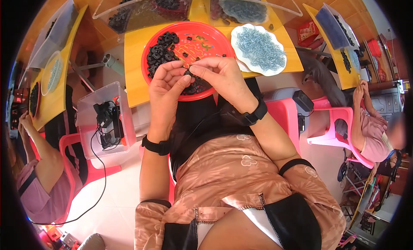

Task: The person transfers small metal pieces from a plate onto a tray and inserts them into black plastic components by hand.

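Note:
Above the lower part of a red round tray (pixel 219 34), my left hand (pixel 170 80) and my right hand (pixel 219 73) meet, fingertips pinched together. Between them is a small black part (pixel 188 72), partly covered by the fingers. Many black parts (pixel 160 54) are heaped on the tray's left side, with a few loose ones near its middle. Right of the tray, a white scalloped plate (pixel 278 69) holds a pile of small clear bluish pieces (pixel 260 47).
Clear bins (pixel 148 18) of black parts and bluish pieces stand along the back of the yellow table (pixel 133 88). A plastic box (pixel 86 140) with cables is at lower left. Seated people (pixel 47 181) work at tables on both sides.

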